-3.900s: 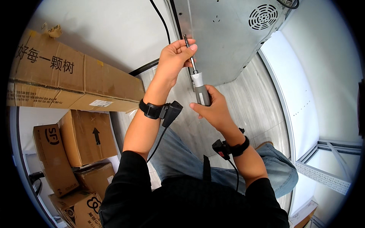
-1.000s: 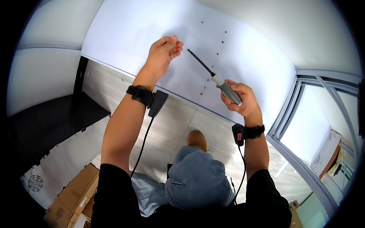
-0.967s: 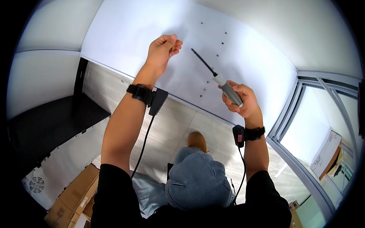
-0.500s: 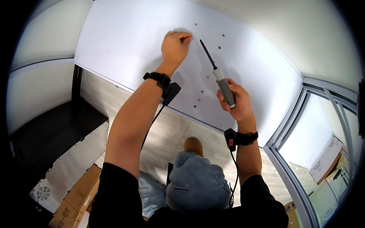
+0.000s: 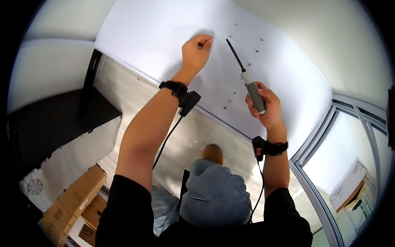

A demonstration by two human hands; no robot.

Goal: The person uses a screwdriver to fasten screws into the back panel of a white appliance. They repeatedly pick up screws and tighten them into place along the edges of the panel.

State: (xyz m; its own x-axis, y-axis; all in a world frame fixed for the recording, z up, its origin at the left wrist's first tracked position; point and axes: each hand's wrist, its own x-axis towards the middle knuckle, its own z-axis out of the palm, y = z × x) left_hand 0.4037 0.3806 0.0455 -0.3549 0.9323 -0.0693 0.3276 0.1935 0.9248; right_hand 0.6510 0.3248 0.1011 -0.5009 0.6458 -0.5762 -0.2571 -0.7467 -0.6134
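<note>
Gripping grey-handled, black-shafted screwdriver (image 5: 246,77) in right hand (image 5: 270,107); pinching left hand (image 5: 196,52) closed, contents unclear; apparently not yet turning anything.

Black short sleeves (image 5: 125,210), blue jeans (image 5: 214,201), a brown shoe (image 5: 213,153); black wrist straps (image 5: 173,86) bear boxy black modules (image 5: 190,103) with thin cables (image 5: 165,143).

screwdriver (image 5: 246,76) in right grip (image 5: 269,108) | left grip (image 5: 196,52) left of it | panel (image 5: 222,76) behind both | carton (image 5: 82,188) left of knee (image 5: 216,199)
</note>
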